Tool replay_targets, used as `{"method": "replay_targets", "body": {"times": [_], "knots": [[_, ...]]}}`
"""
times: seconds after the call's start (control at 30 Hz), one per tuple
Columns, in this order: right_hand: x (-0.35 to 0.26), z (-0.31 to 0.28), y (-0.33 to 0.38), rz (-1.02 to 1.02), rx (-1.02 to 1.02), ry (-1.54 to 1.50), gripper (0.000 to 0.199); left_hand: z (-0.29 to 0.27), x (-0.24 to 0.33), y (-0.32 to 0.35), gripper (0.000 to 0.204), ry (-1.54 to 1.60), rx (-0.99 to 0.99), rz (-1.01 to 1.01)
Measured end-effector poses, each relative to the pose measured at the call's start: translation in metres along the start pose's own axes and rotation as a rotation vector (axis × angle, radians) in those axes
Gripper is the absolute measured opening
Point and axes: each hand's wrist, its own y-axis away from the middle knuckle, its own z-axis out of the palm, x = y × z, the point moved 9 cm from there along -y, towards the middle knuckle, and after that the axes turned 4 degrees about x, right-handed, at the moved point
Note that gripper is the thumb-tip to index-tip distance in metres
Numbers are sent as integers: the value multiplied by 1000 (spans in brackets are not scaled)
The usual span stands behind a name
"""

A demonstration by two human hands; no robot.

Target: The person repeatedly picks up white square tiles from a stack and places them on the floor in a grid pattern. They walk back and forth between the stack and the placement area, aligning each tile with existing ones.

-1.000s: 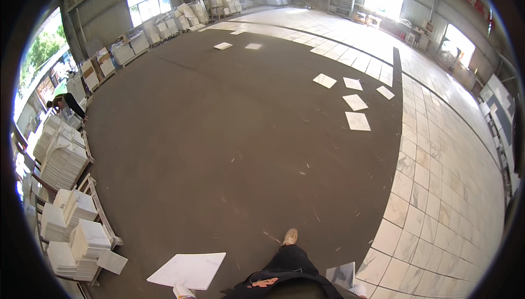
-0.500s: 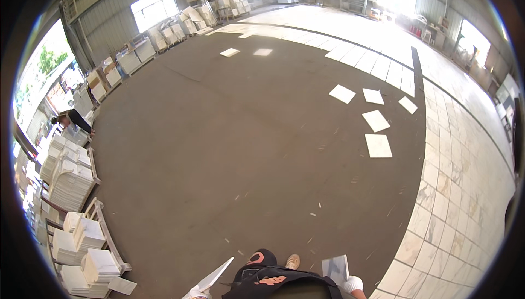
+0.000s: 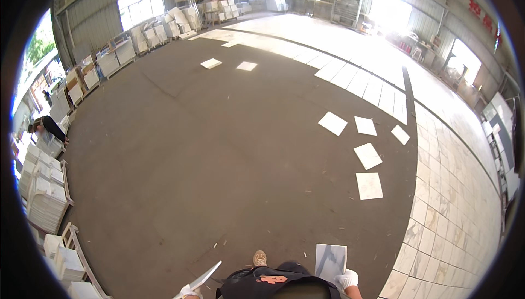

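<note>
Gripping a white marble-veined tile (image 3: 330,261) by its lower edge, the right hand (image 3: 346,280) in a white glove is seen at the bottom rim of the view; the gloved fingers (image 3: 343,275) are closed on that tile, which is held upright, just above them. A second white tile (image 3: 201,279) is carried edge-on and tilted by the left hand (image 3: 188,292), whose gloved fingers are clenched on its lower end. Between the two hands a black apron (image 3: 268,282) and one tan shoe (image 3: 260,258) are visible on the dark concrete floor (image 3: 208,157).

Well ahead of the right fingers, five loose tiles (image 3: 369,185) are laid flat near the edge of a finished tiled area (image 3: 454,189). Far to the left of the left fingers, stacks of tiles on racks (image 3: 46,195) are stored, and a bent-over person (image 3: 49,128) is at work beyond them.

A slip is judged possible: each tile is held by one hand at one end only, so a loosened grip or a stumble on floor debris could drop and crack it.
</note>
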Motion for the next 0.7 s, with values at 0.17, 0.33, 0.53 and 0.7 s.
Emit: {"method": "replay_targets", "body": {"times": [0.17,0.33,0.53,0.7], "knots": [[-39,17,-71,-20,-127,100,44,161,46,52,31,321,51,-96],[-75,56,-195,-113,-248,83,38,321,75,71,30,354,-85,-41],[-159,27,-341,-104,-375,265,46,468,79,80,29,373,123,-30],[-277,-89,-460,-303,-156,273,28,555,55,73,35,497,241,-243]]}}
